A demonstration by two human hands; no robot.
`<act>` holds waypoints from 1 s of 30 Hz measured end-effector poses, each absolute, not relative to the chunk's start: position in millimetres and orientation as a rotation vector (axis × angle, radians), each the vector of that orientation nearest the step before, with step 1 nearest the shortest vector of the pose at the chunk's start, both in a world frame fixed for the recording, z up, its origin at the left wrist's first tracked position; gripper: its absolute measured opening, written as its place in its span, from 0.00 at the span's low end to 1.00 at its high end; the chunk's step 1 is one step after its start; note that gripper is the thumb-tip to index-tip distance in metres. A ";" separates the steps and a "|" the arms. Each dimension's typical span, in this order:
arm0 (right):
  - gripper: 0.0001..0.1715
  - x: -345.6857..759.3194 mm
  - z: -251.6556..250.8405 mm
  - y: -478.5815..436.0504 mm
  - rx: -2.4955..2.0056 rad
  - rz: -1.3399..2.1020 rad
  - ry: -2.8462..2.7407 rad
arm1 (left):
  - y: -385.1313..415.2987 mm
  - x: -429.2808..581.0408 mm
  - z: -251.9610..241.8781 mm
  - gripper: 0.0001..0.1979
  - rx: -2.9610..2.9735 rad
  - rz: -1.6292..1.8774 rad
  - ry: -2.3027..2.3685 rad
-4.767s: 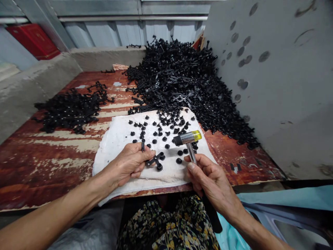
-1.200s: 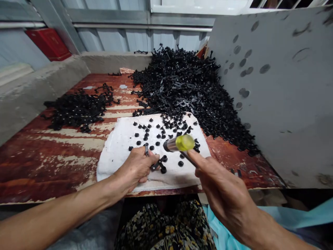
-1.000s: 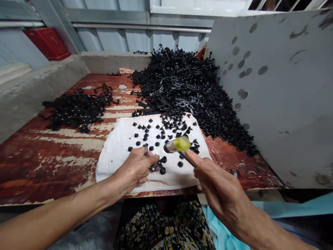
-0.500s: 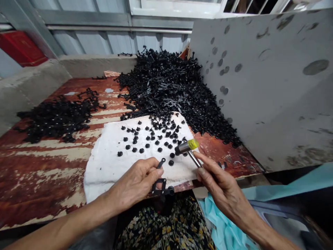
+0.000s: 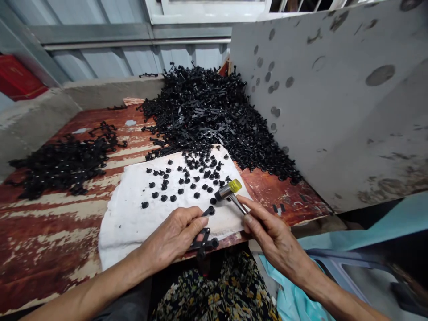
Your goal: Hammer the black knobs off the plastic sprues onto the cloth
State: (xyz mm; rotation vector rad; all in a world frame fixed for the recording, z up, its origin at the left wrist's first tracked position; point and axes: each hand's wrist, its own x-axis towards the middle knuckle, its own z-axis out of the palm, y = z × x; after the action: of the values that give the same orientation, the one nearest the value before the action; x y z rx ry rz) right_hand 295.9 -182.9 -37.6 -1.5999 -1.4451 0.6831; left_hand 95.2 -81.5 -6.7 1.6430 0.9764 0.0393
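Note:
Between thumb and fingers, my left hand (image 5: 182, 229) pinches a black jointed linkage (image 5: 204, 243) near the cloth's front edge. One end of the linkage reaches over a small black round-based stud (image 5: 211, 210); I cannot tell whether it is seated on it. My right hand (image 5: 270, 227) is closed around the metal handle of a small mallet (image 5: 229, 191), which has a yellow face and a dark face. The mallet head hangs over the white cloth (image 5: 133, 232), its dark face close to the studs. Several black studs (image 5: 173, 198) are scattered there.
A large heap of black linkage parts (image 5: 207, 111) rises behind the cloth. At the left lies a smaller pile of black linkages (image 5: 67, 165) on the worn red-brown tabletop (image 5: 36, 249). A grey stained panel (image 5: 301, 116) borders the right side. Turquoise fabric (image 5: 297, 298) hangs below.
My left hand has brought the linkage's end over a stud on the cloth. The mallet stays in my right hand, tilted much as before. The whole view has shifted slightly.

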 end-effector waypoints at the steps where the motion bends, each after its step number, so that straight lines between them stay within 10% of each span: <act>1: 0.25 296.1 -37.5 -182.8 -1.594 0.680 -1.444 | -81.7 95.4 -6.6 0.22 1.634 0.039 0.976; 30: 0.24 297.8 -36.0 -184.4 -1.601 0.651 -1.443 | -81.5 103.2 -2.3 0.21 1.685 0.024 1.033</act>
State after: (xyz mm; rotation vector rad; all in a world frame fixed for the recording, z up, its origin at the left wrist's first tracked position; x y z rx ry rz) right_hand 297.8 -184.4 -36.0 -1.6008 -1.4431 0.6510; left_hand 103.2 -81.5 -2.3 1.6852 1.0334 0.0242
